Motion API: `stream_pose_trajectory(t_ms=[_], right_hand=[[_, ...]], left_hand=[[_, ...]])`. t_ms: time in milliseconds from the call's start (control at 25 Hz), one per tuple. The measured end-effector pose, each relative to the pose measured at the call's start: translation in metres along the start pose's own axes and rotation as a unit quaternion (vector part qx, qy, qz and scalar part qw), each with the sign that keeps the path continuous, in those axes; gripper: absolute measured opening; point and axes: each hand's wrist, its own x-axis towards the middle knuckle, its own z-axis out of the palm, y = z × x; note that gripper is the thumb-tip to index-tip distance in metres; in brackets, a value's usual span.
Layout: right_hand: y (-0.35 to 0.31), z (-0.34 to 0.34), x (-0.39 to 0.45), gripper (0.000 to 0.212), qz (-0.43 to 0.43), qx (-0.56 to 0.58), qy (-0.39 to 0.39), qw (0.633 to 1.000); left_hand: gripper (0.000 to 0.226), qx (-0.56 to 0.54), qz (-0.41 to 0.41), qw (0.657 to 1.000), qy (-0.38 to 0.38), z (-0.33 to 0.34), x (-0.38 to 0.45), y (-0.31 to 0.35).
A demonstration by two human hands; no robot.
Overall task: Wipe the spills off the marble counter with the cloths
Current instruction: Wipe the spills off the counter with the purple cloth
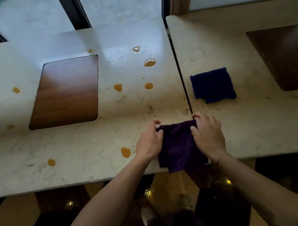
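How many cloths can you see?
2. A purple cloth lies at the counter's near edge, held by the left hand and right hand. A blue cloth lies folded on the right slab, untouched. None seems hidden.

Wooden inset panel [65, 92] at left, second wooden panel [288, 57] at right, shoes [148, 217] on floor below

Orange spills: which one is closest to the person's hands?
The orange puddle just beside the left hand, near the counter's front edge. The other spills lie farther left or farther back, toward the window.
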Motion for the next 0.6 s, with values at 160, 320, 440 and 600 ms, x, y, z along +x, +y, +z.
stream_pose_trajectory(t_ms=[160, 320, 440, 600], right_hand=[[0.003, 0.039, -0.030, 0.059, -0.171, -0.177, -0.032, 0.969], [0.018, 0.072, -0.035, 0.079, -0.162, -0.266, -0.085, 0.947], [0.018, 0.088, -0.035, 0.085, -0.142, -0.290, -0.081, 0.943], [0.007, 0.100, -0.028, 0.084, -0.106, -0.290, -0.057, 0.950]], left_hand=[[0.036, 0.115, 0.049, 0.983, 0.135, -0.048, 0.029, -0.036], [0.052, 0.305, -0.005, 0.940, 0.156, -0.123, 0.079, -0.093], [0.066, 0.333, -0.059, 0.932, 0.131, -0.155, 0.114, -0.127], [0.068, 0.347, -0.054, 0.931, 0.099, -0.189, 0.150, -0.156]])
